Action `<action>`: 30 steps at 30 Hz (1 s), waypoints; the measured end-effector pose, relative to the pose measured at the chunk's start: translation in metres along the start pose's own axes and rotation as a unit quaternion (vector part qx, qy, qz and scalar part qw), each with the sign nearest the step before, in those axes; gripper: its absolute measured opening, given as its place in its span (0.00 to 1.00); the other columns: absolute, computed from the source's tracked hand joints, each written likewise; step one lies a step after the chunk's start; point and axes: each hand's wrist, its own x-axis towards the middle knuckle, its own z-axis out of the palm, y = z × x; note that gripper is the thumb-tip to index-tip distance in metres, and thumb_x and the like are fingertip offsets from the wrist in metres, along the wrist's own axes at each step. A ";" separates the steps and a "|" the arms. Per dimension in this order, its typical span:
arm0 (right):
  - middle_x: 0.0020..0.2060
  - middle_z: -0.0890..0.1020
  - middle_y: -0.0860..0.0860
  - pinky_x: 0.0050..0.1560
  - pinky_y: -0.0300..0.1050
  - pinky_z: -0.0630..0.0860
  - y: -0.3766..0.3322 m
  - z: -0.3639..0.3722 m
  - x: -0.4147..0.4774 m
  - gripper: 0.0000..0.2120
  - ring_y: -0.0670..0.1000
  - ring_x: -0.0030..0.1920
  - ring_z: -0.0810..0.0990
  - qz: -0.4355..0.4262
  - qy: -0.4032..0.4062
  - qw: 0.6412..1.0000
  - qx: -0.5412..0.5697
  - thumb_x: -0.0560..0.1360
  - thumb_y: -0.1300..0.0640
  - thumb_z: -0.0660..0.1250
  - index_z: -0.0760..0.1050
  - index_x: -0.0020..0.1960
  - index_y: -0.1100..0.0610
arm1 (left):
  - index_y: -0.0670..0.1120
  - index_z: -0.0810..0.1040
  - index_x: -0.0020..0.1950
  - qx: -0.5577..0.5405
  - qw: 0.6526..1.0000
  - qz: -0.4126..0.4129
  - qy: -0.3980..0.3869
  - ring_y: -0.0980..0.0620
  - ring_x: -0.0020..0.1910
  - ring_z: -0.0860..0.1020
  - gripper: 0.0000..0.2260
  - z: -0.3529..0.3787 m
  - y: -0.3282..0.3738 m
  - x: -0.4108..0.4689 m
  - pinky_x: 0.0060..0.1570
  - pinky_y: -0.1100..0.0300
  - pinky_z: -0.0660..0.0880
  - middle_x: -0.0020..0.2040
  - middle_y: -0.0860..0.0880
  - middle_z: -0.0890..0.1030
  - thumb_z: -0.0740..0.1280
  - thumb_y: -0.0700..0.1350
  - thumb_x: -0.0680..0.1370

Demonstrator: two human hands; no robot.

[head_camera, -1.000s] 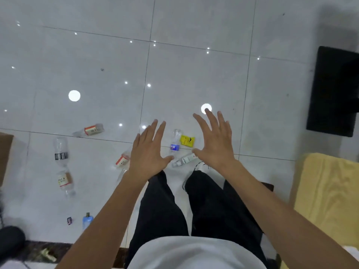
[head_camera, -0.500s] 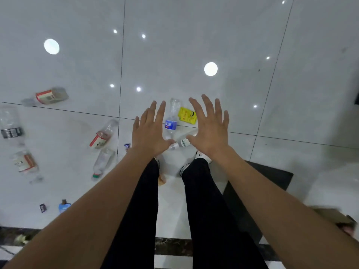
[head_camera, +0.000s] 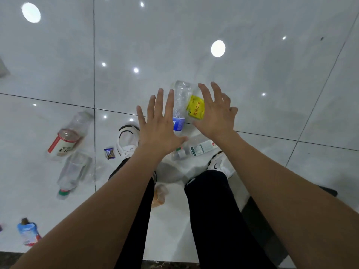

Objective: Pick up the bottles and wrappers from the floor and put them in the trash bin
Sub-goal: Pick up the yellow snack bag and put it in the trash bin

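1. Left grip (head_camera: 161, 129) and right grip (head_camera: 215, 117): both hang above the floor (head_camera: 252, 84) with fingers spread apart and holding nothing; the right fingers are slightly bent
2. Clear bottle with blue label (head_camera: 179, 105): it lies on its side on the floor and shows between the two grips, labelled end nearer to us. We judge it empty, light and thin-walled, so it may dent or roll. We would wrap it round the labelled waist
3. Yellow wrapper (head_camera: 195, 108): it lies flat just right of that bottle, partly hidden by the right grip. We judge it limp, slick and almost weightless, so a pinch at a free corner suits it better than a flat press
4. Small bottle with white label (head_camera: 196, 149): it lies on its side near the shoes, nearer to us than the grips. We expect its cap end to be the stiffest hold
5. Left group, all on the floor and well apart from the grips: bottle with red label (head_camera: 66, 140), bottle with green cap (head_camera: 72, 173), small dark wrapper (head_camera: 109, 153), and at near left a blue pouch (head_camera: 28, 232)
6. Trash bin: not in view, so we cannot tell where it stands
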 end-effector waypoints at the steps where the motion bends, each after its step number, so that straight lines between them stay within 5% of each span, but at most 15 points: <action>1: 0.81 0.49 0.48 0.66 0.65 0.66 0.001 0.014 0.010 0.47 0.61 0.77 0.57 0.004 -0.008 1.000 0.003 0.70 0.36 0.72 0.48 0.80 0.39 | 0.53 0.33 0.80 -0.004 1.000 -0.002 -0.007 0.45 0.81 0.40 0.57 0.011 -0.003 0.008 0.76 0.35 0.42 0.82 0.49 0.37 0.70 0.70 0.68; 5: 0.78 0.54 0.50 0.62 0.64 0.69 0.011 0.064 0.035 0.49 0.59 0.74 0.60 0.021 -0.024 0.999 -0.003 0.66 0.49 0.78 0.51 0.77 0.39 | 0.53 0.34 0.80 -0.028 0.999 -0.017 -0.008 0.45 0.81 0.40 0.58 0.046 -0.013 0.029 0.76 0.35 0.42 0.82 0.49 0.37 0.72 0.67 0.68; 10: 0.66 0.66 0.56 0.45 0.52 0.71 0.014 0.088 0.037 0.40 0.61 0.61 0.69 -0.002 -0.004 1.000 -0.014 0.63 0.66 0.71 0.63 0.72 0.50 | 0.52 0.33 0.80 -0.049 0.998 -0.038 -0.016 0.46 0.81 0.42 0.61 0.064 -0.008 0.019 0.75 0.36 0.43 0.82 0.50 0.38 0.75 0.67 0.66; 20: 0.61 0.69 0.54 0.39 0.49 0.69 0.019 0.009 -0.040 0.41 0.58 0.57 0.69 0.000 -0.012 1.000 0.001 0.66 0.64 0.69 0.60 0.76 0.50 | 0.52 0.36 0.81 -0.030 0.999 -0.024 -0.003 0.45 0.81 0.49 0.59 0.014 0.013 -0.052 0.74 0.33 0.50 0.82 0.48 0.44 0.73 0.66 0.66; 30: 0.61 0.72 0.54 0.39 0.51 0.75 -0.026 -0.138 -0.198 0.40 0.60 0.57 0.71 -0.082 -0.006 0.996 0.032 0.65 0.64 0.70 0.63 0.75 0.49 | 0.52 0.40 0.82 0.047 0.996 0.061 -0.039 0.43 0.80 0.50 0.58 -0.146 0.026 -0.144 0.77 0.40 0.51 0.82 0.45 0.50 0.76 0.64 0.66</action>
